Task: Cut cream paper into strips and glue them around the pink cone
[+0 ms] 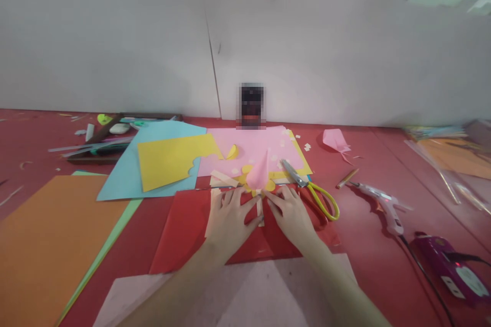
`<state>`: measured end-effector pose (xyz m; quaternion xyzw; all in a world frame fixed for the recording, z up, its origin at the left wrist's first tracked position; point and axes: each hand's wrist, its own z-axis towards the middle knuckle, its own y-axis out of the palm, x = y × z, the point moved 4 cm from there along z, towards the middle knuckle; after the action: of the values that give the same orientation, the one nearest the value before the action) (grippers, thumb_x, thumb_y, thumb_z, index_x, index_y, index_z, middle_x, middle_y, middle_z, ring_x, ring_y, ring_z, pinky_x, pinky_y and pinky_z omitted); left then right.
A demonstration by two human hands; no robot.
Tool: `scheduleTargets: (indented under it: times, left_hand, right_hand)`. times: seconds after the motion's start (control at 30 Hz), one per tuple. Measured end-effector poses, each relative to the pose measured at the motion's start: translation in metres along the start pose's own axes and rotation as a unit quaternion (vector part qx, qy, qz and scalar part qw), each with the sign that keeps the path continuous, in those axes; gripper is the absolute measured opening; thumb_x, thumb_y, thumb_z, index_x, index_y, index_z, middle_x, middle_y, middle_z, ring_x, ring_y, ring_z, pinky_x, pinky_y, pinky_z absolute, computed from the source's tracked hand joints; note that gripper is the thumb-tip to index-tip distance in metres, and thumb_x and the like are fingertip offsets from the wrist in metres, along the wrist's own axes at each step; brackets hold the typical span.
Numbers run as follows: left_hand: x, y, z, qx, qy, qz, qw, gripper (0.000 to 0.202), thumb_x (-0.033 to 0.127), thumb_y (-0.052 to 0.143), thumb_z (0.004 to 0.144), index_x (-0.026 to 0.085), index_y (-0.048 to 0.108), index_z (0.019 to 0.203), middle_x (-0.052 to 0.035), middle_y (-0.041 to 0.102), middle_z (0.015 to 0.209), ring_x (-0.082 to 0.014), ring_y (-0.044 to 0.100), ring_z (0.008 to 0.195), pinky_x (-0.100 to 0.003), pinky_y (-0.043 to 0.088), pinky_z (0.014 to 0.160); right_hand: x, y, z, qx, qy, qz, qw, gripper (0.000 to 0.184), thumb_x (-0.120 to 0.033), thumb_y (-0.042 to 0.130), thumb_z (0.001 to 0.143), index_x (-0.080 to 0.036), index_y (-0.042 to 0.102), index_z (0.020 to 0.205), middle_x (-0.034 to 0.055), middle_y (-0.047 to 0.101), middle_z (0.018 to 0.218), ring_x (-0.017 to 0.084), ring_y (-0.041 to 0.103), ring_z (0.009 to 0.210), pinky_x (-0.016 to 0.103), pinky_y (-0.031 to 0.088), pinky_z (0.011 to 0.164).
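Observation:
A paper flower with a pink cone-shaped centre (259, 174) and yellow petals (245, 169) sits in front of me. A narrow cream paper strip (260, 209) runs down from its base. My left hand (232, 214) has its index fingertip at the flower's base and its thumb by the strip's lower end. From the other side, my right hand (290, 214) closes its index finger and thumb at the base. What lies under the fingertips is partly hidden. Scissors with yellow handles (322, 200) lie right of the flower, blades partly open.
Yellow (164, 161), blue (118, 176) and orange sheets (49, 235) spread to the left, by a dark tray (95, 158). Right are a pink paper piece (335, 140), a glue gun (383, 204) and a purple power strip (448, 265). A white partition (134, 36) stands behind.

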<state>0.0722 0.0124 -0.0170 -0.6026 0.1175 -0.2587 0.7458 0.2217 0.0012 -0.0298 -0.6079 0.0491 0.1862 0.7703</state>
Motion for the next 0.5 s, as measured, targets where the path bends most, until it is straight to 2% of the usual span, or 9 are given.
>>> scheduleTargets:
  times: [0.1,0.17,0.2,0.27,0.3,0.37,0.43,0.5]
  left_hand:
    - [0.0,-0.003,0.001,0.024,0.0,-0.026,0.999,0.04,0.045,0.054,0.078,0.031,0.056,0.115,-0.0086,0.055,0.109,-0.0264,0.05,0.1,-0.045,0.033,0.087]
    - [-0.005,-0.01,0.002,0.061,-0.02,-0.068,0.996,0.03,0.038,0.05,0.082,0.029,0.06,0.109,-0.0067,0.058,0.101,-0.0226,0.053,0.095,-0.042,0.033,0.088]
    - [-0.01,-0.015,0.003,0.084,-0.041,-0.095,0.991,0.025,0.033,0.047,0.084,0.028,0.063,0.102,-0.0054,0.06,0.094,-0.0203,0.054,0.091,-0.039,0.033,0.086]
    - [-0.027,-0.025,0.005,0.135,-0.111,-0.154,0.972,0.024,0.026,0.042,0.085,0.022,0.065,0.081,-0.0028,0.061,0.08,-0.0167,0.056,0.078,-0.034,0.035,0.078]
    - [-0.039,-0.03,0.005,0.164,-0.154,-0.184,0.957,0.026,0.025,0.041,0.085,0.02,0.063,0.073,-0.0015,0.06,0.073,-0.0157,0.055,0.072,-0.032,0.036,0.073]
    - [-0.067,-0.036,0.005,0.226,-0.24,-0.251,0.91,0.025,0.025,0.041,0.083,0.019,0.06,0.068,0.0007,0.055,0.065,-0.0138,0.051,0.064,-0.027,0.036,0.062]
    - [-0.098,-0.036,0.002,0.294,-0.33,-0.308,0.842,0.023,0.028,0.042,0.081,0.019,0.057,0.066,0.0031,0.045,0.056,-0.0117,0.043,0.054,-0.024,0.031,0.051]
    - [-0.124,-0.031,0.001,0.337,-0.37,-0.372,0.782,0.022,0.028,0.042,0.078,0.018,0.054,0.061,0.0046,0.036,0.052,-0.01,0.036,0.047,-0.023,0.028,0.046]
  right_hand:
    - [0.0,0.002,0.0,0.011,-0.008,0.016,1.0,0.033,-0.02,0.044,0.087,-0.024,0.06,0.116,0.0075,0.053,0.083,0.021,0.049,0.079,0.036,0.044,0.073]
    - [0.001,0.0,0.0,0.032,-0.004,0.065,0.997,0.032,-0.02,0.043,0.087,-0.023,0.06,0.114,0.0071,0.054,0.084,0.02,0.051,0.079,0.034,0.044,0.073]
    - [0.003,-0.004,-0.001,0.056,0.008,0.103,0.993,0.032,-0.02,0.042,0.087,-0.022,0.059,0.114,0.0068,0.054,0.085,0.019,0.052,0.079,0.033,0.044,0.073]
    - [0.013,-0.019,-0.003,0.146,0.072,0.181,0.97,0.03,-0.023,0.042,0.087,-0.021,0.055,0.114,0.0052,0.055,0.085,0.017,0.052,0.075,0.029,0.044,0.069]
    - [0.022,-0.029,-0.005,0.209,0.12,0.211,0.947,0.028,-0.025,0.043,0.087,-0.02,0.055,0.112,0.0041,0.055,0.083,0.016,0.052,0.074,0.028,0.043,0.067]
    - [0.046,-0.048,-0.016,0.35,0.231,0.235,0.877,0.023,-0.028,0.047,0.084,-0.018,0.055,0.103,0.0017,0.053,0.08,0.014,0.05,0.071,0.027,0.041,0.066]
    - [0.069,-0.06,-0.026,0.447,0.29,0.284,0.797,0.016,-0.027,0.052,0.079,-0.019,0.055,0.092,-0.0013,0.049,0.076,0.011,0.046,0.065,0.025,0.038,0.061]
    - [0.091,-0.058,-0.03,0.456,0.338,0.407,0.716,0.016,-0.024,0.054,0.072,-0.02,0.053,0.087,-0.0059,0.044,0.066,0.008,0.039,0.053,0.021,0.033,0.052]
